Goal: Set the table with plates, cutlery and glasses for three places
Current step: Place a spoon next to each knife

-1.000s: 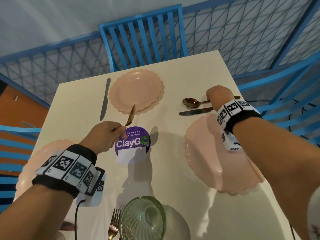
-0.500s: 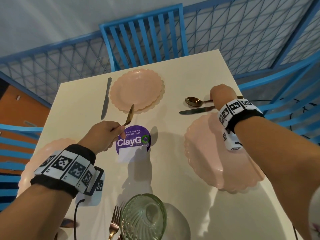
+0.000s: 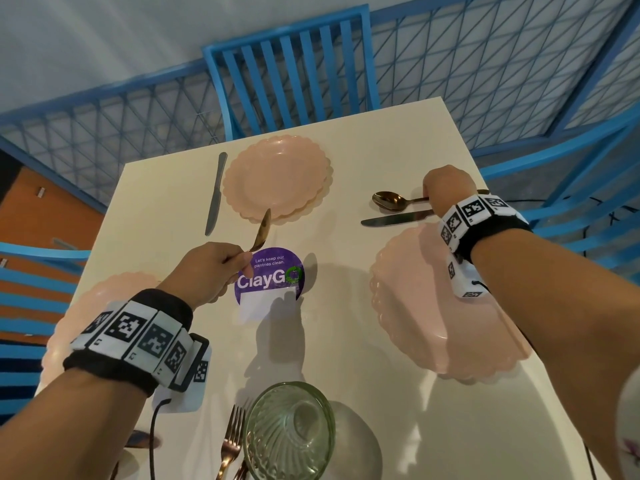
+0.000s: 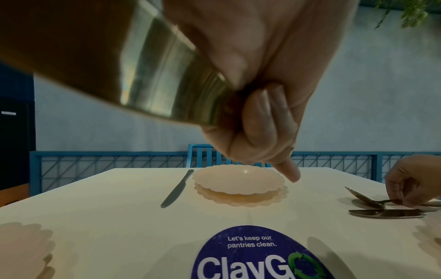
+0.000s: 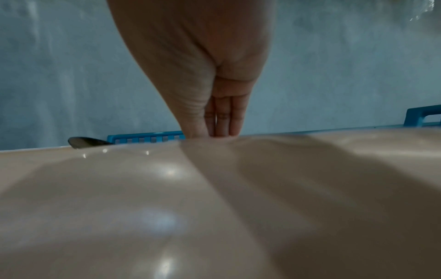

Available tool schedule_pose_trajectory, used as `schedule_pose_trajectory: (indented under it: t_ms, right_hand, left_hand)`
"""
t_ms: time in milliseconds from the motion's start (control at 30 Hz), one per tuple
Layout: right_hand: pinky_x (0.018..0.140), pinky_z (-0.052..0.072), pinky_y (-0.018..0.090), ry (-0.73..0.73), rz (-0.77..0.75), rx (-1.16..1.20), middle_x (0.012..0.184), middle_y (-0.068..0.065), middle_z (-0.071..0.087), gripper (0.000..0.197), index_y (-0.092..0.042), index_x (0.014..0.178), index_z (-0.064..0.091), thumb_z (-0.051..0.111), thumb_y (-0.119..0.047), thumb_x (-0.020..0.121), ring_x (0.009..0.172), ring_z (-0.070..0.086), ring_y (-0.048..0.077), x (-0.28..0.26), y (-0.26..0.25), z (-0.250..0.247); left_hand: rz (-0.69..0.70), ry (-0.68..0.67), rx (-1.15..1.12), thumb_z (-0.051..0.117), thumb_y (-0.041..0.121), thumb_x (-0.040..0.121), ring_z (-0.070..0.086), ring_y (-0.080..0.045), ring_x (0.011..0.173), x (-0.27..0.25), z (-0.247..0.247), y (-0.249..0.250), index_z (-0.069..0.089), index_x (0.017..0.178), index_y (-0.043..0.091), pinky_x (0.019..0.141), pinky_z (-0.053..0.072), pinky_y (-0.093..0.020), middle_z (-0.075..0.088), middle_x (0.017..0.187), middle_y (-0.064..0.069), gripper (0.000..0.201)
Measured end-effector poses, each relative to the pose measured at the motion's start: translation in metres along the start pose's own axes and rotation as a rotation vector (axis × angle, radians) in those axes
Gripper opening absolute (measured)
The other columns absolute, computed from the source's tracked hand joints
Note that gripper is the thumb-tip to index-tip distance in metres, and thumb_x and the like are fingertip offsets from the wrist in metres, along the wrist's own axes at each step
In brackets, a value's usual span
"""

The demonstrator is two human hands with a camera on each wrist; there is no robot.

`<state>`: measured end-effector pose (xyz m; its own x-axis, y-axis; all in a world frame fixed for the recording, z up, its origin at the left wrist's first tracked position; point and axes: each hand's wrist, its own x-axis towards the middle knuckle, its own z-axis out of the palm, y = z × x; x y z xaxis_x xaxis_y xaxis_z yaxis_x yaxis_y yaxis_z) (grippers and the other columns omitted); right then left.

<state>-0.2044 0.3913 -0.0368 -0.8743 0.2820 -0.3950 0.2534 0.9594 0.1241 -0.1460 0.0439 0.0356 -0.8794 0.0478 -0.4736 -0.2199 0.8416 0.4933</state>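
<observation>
Little changed: left hand (image 3: 211,268) still grasps gold spoon (image 3: 262,230) aloft; right hand (image 3: 448,188) still pinches second spoon (image 3: 389,201) on desk (image 3: 346,341); placements pending.

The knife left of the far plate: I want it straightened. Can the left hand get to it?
Probably not yet: the left hand already grips a spoon, though nothing blocks the way to the knife.

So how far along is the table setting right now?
Three pink plates are out: far plate, right plate, left plate. A knife lies by the far plate; another knife and a spoon lie by the right plate, where the right hand is on the spoon's handle. The left hand holds another spoon. Forks and a glass wait at the near edge, unplaced.
</observation>
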Motion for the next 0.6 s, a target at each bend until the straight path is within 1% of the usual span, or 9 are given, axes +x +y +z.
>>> schedule_pose_trajectory:
  t_ms: [33,133,267,300,367,433,467,533,600]
  right_hand:
    - [0.075,0.043,0.03,-0.002,-0.002,-0.004,0.102,0.014,0.064,0.022,-0.002,0.108,0.063,0.059,-0.006,0.086,0.077,0.05,0.022,0.001,0.0,0.0]
    - [0.073,0.04,0.03,-0.016,0.008,-0.005,0.091,0.013,0.058,0.022,-0.002,0.108,0.062,0.059,-0.007,0.087,0.078,0.049,0.021,0.002,-0.001,-0.002]
    - [0.074,0.04,0.03,-0.037,0.014,0.02,0.071,0.007,0.048,0.022,-0.002,0.108,0.062,0.06,-0.007,0.086,0.078,0.05,0.021,0.001,-0.002,-0.005]
    - [0.075,0.041,0.03,-0.033,0.011,0.027,0.074,0.007,0.05,0.023,-0.002,0.108,0.062,0.06,-0.007,0.086,0.079,0.05,0.021,0.001,-0.002,-0.005]
    - [0.081,0.045,0.031,-0.006,-0.006,0.06,0.091,0.011,0.059,0.025,-0.002,0.111,0.062,0.059,-0.006,0.087,0.083,0.053,0.022,0.0,-0.001,-0.003]
    - [0.089,0.047,0.034,0.047,-0.016,0.094,0.11,0.014,0.061,0.026,-0.002,0.113,0.061,0.058,-0.006,0.088,0.096,0.058,0.026,-0.005,0.001,-0.002]
    - [0.091,0.046,0.035,0.089,-0.024,0.117,0.115,0.015,0.061,0.027,-0.002,0.114,0.061,0.058,-0.007,0.088,0.103,0.058,0.027,-0.009,0.003,-0.003]
    - [0.093,0.046,0.039,0.193,-0.062,0.191,0.119,0.015,0.06,0.028,-0.003,0.115,0.06,0.059,-0.011,0.089,0.11,0.056,0.029,-0.024,0.008,-0.01]
    - [0.091,0.045,0.039,0.337,-0.122,0.287,0.117,0.014,0.061,0.027,-0.006,0.113,0.062,0.06,-0.016,0.089,0.111,0.055,0.03,-0.049,0.012,-0.023]
  left_hand:
    - [-0.001,-0.001,-0.003,0.046,0.031,0.095,0.044,-0.012,0.041,-0.001,0.0,0.0,0.06,0.092,0.0,0.043,0.036,-0.016,0.052,0.055,0.002,0.034]
    - [-0.002,-0.01,-0.009,0.046,0.032,0.095,0.044,-0.012,0.046,-0.002,0.001,-0.001,0.059,0.094,-0.001,0.044,0.036,-0.017,0.053,0.058,0.0,0.036]
    - [-0.01,-0.021,-0.012,0.045,0.032,0.095,0.042,-0.012,0.045,-0.002,0.001,-0.003,0.058,0.096,-0.004,0.043,0.035,-0.017,0.052,0.058,-0.001,0.038]
    - [-0.015,-0.022,-0.013,0.045,0.032,0.095,0.042,-0.011,0.045,-0.003,0.001,-0.004,0.058,0.096,-0.004,0.043,0.035,-0.017,0.052,0.058,-0.001,0.038]
    - [-0.017,-0.021,-0.01,0.045,0.032,0.095,0.042,-0.012,0.045,-0.003,0.001,-0.004,0.059,0.096,-0.003,0.043,0.035,-0.017,0.052,0.058,-0.001,0.037]
    - [-0.013,-0.019,-0.006,0.045,0.031,0.095,0.041,-0.012,0.045,-0.004,0.001,-0.003,0.059,0.096,-0.002,0.043,0.034,-0.017,0.051,0.058,0.0,0.036]
    - [-0.013,-0.016,-0.006,0.045,0.031,0.095,0.041,-0.012,0.046,-0.005,0.0,-0.003,0.059,0.095,-0.001,0.043,0.034,-0.017,0.051,0.058,0.0,0.035]
    - [-0.01,-0.01,-0.01,0.045,0.031,0.096,0.04,-0.01,0.045,-0.008,-0.003,-0.002,0.061,0.092,0.001,0.042,0.034,-0.016,0.05,0.057,0.0,0.034]
    - [0.004,-0.005,-0.019,0.044,0.029,0.097,0.035,-0.011,0.045,-0.012,-0.009,-0.003,0.063,0.089,0.002,0.042,0.031,-0.018,0.047,0.056,-0.001,0.033]
